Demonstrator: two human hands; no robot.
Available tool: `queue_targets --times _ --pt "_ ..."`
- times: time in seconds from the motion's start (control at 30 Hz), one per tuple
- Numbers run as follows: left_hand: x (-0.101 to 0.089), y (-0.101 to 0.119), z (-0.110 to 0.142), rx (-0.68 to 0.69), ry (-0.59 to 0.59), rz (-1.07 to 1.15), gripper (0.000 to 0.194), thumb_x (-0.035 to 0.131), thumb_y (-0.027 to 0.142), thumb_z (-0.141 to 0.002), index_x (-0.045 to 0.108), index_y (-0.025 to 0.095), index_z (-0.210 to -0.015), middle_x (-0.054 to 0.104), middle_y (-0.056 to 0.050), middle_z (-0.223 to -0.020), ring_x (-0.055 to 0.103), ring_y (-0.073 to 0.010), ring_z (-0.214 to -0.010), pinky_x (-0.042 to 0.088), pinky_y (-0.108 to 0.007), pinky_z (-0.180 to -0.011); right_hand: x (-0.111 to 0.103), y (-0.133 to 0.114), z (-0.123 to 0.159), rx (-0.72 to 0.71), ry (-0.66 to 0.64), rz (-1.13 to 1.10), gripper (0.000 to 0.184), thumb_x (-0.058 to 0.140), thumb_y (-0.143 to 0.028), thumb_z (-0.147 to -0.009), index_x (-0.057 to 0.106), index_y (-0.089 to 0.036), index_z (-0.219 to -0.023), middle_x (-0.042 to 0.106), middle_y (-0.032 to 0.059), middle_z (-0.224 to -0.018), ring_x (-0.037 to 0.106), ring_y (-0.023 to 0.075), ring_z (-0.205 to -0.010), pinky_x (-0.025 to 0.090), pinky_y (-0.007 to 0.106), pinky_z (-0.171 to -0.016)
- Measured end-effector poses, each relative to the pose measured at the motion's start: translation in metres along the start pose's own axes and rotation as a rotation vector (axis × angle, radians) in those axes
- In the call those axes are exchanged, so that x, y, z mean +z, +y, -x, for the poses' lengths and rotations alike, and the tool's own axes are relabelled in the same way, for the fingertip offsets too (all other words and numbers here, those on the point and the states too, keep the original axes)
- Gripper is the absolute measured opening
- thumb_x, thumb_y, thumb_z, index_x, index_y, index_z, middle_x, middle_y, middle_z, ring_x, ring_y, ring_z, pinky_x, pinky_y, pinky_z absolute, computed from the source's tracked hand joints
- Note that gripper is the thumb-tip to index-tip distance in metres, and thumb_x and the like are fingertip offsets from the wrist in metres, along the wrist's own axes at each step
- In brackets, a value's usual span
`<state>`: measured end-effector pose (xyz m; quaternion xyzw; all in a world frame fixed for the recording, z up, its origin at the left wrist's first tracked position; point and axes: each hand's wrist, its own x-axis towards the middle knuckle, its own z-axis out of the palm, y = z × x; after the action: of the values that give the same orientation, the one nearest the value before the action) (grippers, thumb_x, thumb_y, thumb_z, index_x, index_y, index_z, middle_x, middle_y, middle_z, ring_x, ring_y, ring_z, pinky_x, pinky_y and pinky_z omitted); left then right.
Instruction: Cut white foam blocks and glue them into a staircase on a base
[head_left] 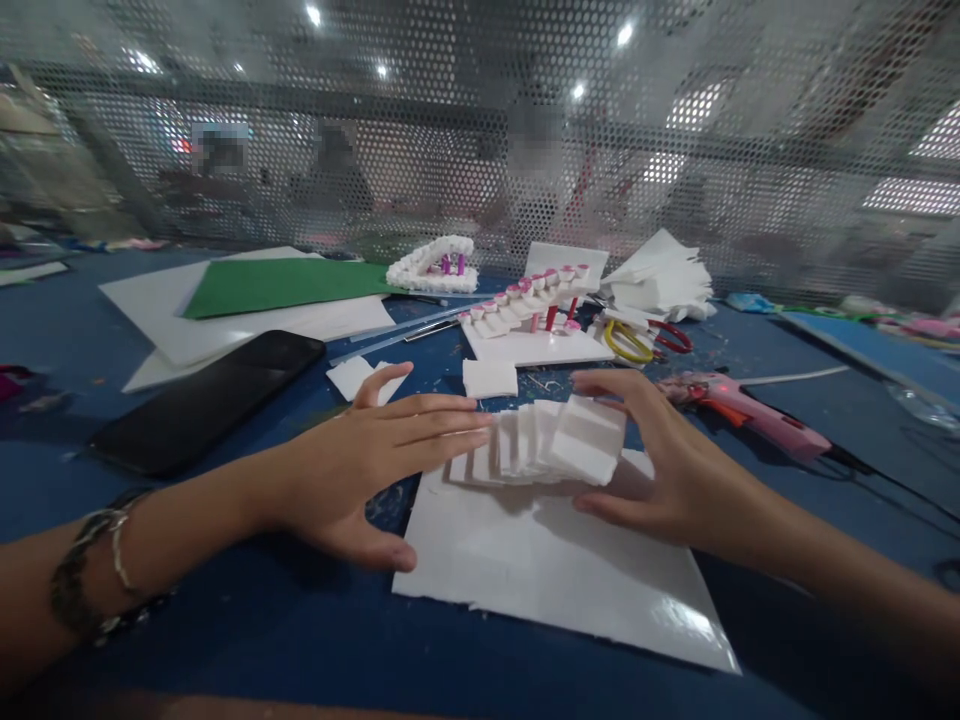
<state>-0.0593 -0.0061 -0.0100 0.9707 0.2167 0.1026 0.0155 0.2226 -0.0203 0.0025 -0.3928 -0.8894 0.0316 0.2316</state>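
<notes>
A small staircase of overlapping white pieces (525,440) stands on a glossy white sheet (555,570), rising toward the right. My left hand (375,465) is open, its fingers stretched out flat at the low end of the staircase and its thumb spread below. Around the high end, my right hand (660,460) is open, with curved fingers behind and the thumb in front. Whether either hand's fingertips touch the pieces is unclear. Just behind lies a loose white rectangle (490,379), and more white pieces (352,377) are partly hidden behind my left hand.
A finished-looking white and pink staircase model (525,300) stands behind. Right lie a pink glue gun (765,415) with its cord and yellow-handled scissors (628,342). Left are a black phone (217,400) and green sheet (285,287). A perforated metal screen (465,120) borders the back.
</notes>
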Motion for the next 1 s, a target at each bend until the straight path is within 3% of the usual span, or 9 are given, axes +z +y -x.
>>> queue_targets --times 0.13,0.3,0.4,0.6,0.73,0.83,0.9,1.0 --pt "-0.001 0.000 -0.001 0.026 -0.060 0.006 0.073 0.049 0.061 -0.070 0.029 0.030 -0.133 0.040 -0.004 -0.134 0.036 -0.0280 -0.122 0.005 -0.042 -0.105 -0.013 -0.007 0.002 -0.064 0.144 -0.002 0.060 0.059 -0.034 -0.071 0.027 -0.030 -0.122 0.039 0.0084 -0.119 0.040 0.0271 -0.111 0.037 0.045 -0.093" --pt "-0.004 0.001 -0.003 -0.015 -0.140 0.013 0.075 0.052 0.063 -0.066 0.033 0.031 -0.131 0.036 -0.005 -0.137 0.036 -0.0301 -0.122 -0.002 -0.049 -0.103 -0.027 -0.010 0.007 -0.080 0.344 -0.212 0.048 0.048 -0.046 -0.076 0.034 -0.033 -0.120 0.040 0.0077 -0.115 0.041 0.0291 -0.108 0.039 0.047 -0.089" --pt "-0.006 0.002 -0.005 -0.020 -0.175 0.001 0.074 0.051 0.064 -0.066 0.034 0.031 -0.130 0.035 -0.005 -0.137 0.035 -0.0293 -0.123 -0.008 -0.048 -0.103 -0.029 -0.007 0.008 -0.042 0.394 -0.234 0.043 0.042 -0.051 -0.078 0.038 -0.035 -0.117 0.044 0.0069 -0.111 0.043 0.0292 -0.105 0.039 0.048 -0.089" --pt "-0.007 0.004 -0.007 -0.052 -0.143 0.031 0.071 0.053 0.063 -0.066 0.035 0.036 -0.128 0.040 -0.004 -0.135 0.040 -0.0294 -0.119 -0.008 -0.052 -0.102 -0.030 -0.005 0.007 -0.049 0.388 -0.203 0.036 0.042 -0.046 -0.079 0.040 -0.038 -0.114 0.046 0.0051 -0.106 0.046 0.0275 -0.099 0.043 0.045 -0.083" --pt "-0.008 0.003 -0.005 -0.070 -0.191 0.084 0.067 0.051 0.060 -0.070 0.032 0.035 -0.129 0.036 -0.003 -0.137 0.036 -0.0290 -0.122 -0.008 -0.053 -0.101 -0.032 -0.007 0.005 -0.051 0.391 -0.209 0.032 0.043 -0.041 -0.080 0.042 -0.036 -0.111 0.047 0.0046 -0.104 0.048 0.0256 -0.095 0.043 0.043 -0.081" --pt "-0.010 0.004 -0.005 -0.092 -0.217 0.123 0.058 0.048 0.057 -0.074 0.037 0.033 -0.126 0.035 -0.003 -0.138 0.032 -0.0296 -0.124 -0.009 -0.055 -0.100 -0.034 -0.008 0.002 -0.091 0.321 -0.238 0.029 0.041 -0.039 -0.081 0.042 -0.034 -0.109 0.047 0.0046 -0.102 0.048 0.0239 -0.093 0.044 0.040 -0.080" --pt "-0.010 0.006 -0.007 -0.128 -0.184 0.148 0.056 0.047 0.055 -0.076 0.036 0.030 -0.125 0.038 -0.005 -0.136 0.033 -0.0293 -0.123 -0.006 -0.054 -0.101 -0.034 -0.008 0.000 -0.101 0.263 -0.248 0.027 0.039 -0.038 -0.082 0.042 -0.033 -0.109 0.047 0.0049 -0.101 0.048 0.0233 -0.093 0.044 0.039 -0.080" --pt "-0.009 0.008 -0.011 -0.228 -0.084 0.149 0.069 0.048 0.055 -0.075 0.026 0.022 -0.131 0.037 -0.011 -0.135 0.033 -0.0295 -0.123 0.005 -0.050 -0.103 -0.034 -0.006 0.000 -0.089 0.243 -0.273 0.026 0.038 -0.037 -0.084 0.041 -0.030 -0.109 0.047 0.0056 -0.099 0.048 0.0222 -0.093 0.044 0.038 -0.079"
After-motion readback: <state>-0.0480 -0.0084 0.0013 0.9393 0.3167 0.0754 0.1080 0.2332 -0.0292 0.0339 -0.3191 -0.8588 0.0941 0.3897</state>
